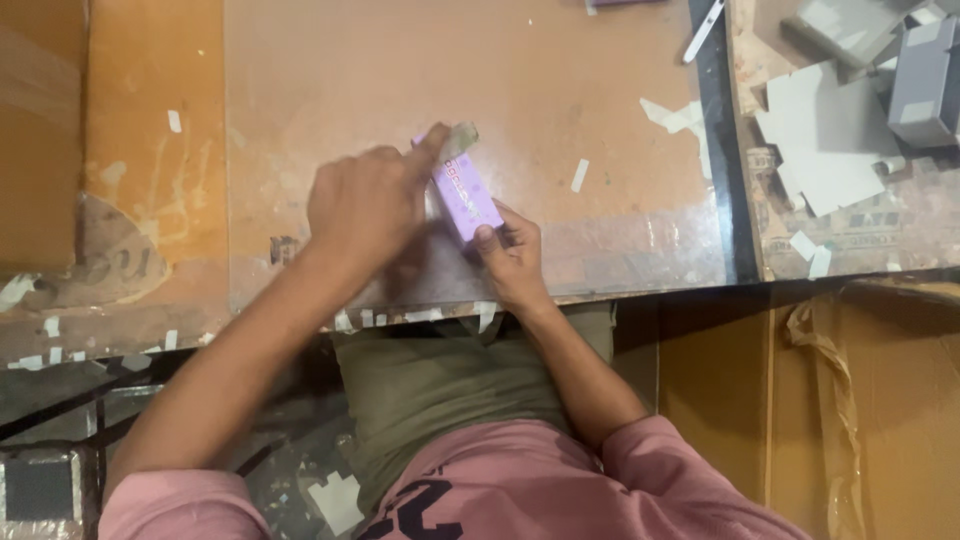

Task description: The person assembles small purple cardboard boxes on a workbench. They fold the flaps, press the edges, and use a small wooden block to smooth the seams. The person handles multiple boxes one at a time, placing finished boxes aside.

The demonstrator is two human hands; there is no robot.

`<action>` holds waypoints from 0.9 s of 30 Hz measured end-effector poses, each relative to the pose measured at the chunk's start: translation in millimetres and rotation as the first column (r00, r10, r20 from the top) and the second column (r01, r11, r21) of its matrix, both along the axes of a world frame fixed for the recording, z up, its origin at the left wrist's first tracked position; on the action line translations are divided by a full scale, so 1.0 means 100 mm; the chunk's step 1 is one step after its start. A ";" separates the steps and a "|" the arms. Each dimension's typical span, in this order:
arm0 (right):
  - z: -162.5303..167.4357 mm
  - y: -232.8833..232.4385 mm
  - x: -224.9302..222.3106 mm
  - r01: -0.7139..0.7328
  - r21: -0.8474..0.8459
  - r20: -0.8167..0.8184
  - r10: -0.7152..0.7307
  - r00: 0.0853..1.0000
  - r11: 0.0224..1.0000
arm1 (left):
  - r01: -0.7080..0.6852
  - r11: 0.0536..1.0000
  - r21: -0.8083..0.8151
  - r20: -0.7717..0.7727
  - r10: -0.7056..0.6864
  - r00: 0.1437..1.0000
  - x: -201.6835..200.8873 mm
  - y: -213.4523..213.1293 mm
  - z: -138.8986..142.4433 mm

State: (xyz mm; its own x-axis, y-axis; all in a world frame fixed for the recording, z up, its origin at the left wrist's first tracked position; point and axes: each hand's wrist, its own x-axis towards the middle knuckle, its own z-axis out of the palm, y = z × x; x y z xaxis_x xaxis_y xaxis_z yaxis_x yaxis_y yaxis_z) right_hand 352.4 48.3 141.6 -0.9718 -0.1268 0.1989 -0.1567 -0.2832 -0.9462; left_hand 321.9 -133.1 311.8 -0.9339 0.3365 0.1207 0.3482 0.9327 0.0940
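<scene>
A small purple box lies tilted on the brown worktable, its far end topped by a grey-green flap or piece of tape. My left hand rests over the box's left side, with the index finger stretched up along it to the far end. My right hand grips the near end of the box with thumb and fingers. Both forearms come in from the bottom of the view in pink sleeves.
Bits of white tape dot the table and hang along its near edge. Grey cardboard pieces and grey boxes lie at the far right. A white stick-like tool lies at the top right. Brown cardboard stands at the lower right.
</scene>
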 end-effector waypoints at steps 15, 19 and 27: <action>0.11 0.24 -0.24 -0.276 0.200 -0.051 0.291 0.955 0.940 | 0.033 0.883 0.469 -0.012 -0.031 0.999 0.12 -0.58 -0.36; 0.18 0.15 -0.17 -0.022 0.423 -0.358 0.189 0.914 0.906 | 0.149 0.898 0.413 -0.037 -0.147 0.988 0.16 -0.36 -0.43; 0.13 0.06 -0.01 -0.047 0.195 -0.104 0.069 0.992 0.980 | 0.164 0.942 0.291 0.003 -0.172 0.985 0.22 -0.23 -0.37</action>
